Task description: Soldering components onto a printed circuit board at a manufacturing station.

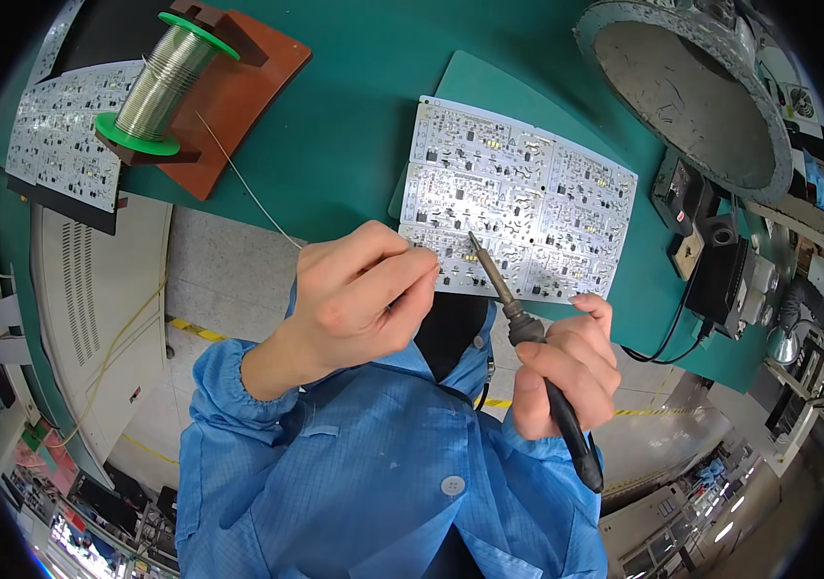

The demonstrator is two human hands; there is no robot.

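Observation:
My right hand (571,372) grips a soldering iron (518,323) with a dark handle. Its tip points at the middle of a white circuit board panel (581,207) dotted with small dark parts; whether it touches cannot be told. At the panel's lower left corner my left hand (369,289) is closed in a pinch. A thin solder wire (248,188) runs into this hand from a spool (166,82) with green flanges. That spool sits on a reddish-brown stand. The wire's end near the fingertips is hard to make out.
The panel lies on a green sheet (470,77) on the green table (335,125). More board panels (65,130) rest at the far left. A large grey lamp shade or hood (687,92) hangs at the far right, above black boxes (721,275) with cables. A white cabinet (108,309) stands left.

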